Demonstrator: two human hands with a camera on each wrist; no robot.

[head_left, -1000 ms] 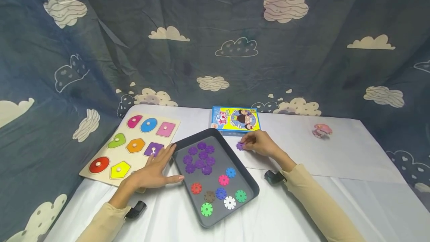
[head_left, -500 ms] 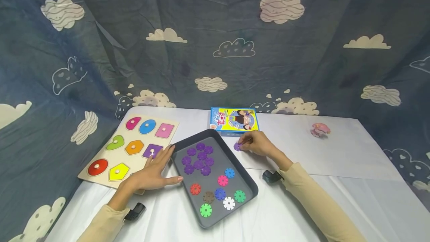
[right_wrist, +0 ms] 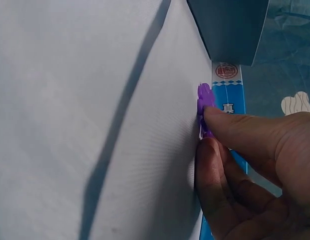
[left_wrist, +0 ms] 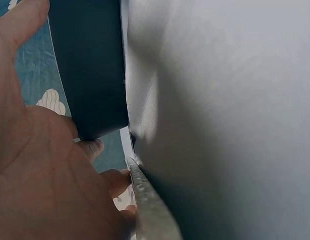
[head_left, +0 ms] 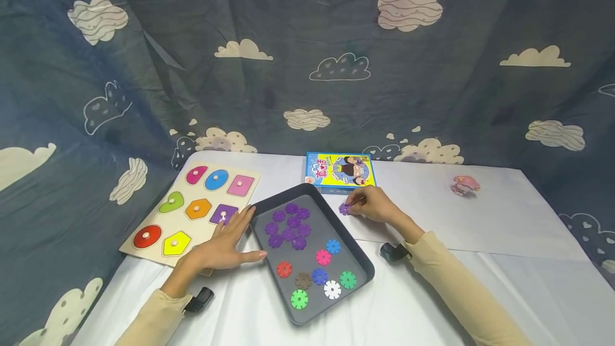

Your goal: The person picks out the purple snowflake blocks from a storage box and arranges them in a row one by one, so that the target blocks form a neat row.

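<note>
My right hand (head_left: 375, 205) pinches a purple notched plastic disc (head_left: 344, 209) between thumb and fingers, low over the white cloth just right of the grey tray (head_left: 347, 234). In the right wrist view the disc (right_wrist: 205, 94) stands on edge at the fingertips, partly covered by the thumb. My left hand (head_left: 218, 248) lies along the tray's left side, fingers outstretched, fingertips at the far left corner and thumb at the rim. Inside the tray, several purple discs (head_left: 293, 222) cluster at the far end; single discs in red, white, green, blue and other colours lie nearer.
A wooden shape-puzzle board (head_left: 189, 223) lies at the left, partly beneath my left hand. A blue and yellow card-game box (head_left: 340, 171) sits behind the tray. Far right is a small pink toy figure (head_left: 465, 185). A dark cloud-print curtain (head_left: 269, 95) hangs behind the table.
</note>
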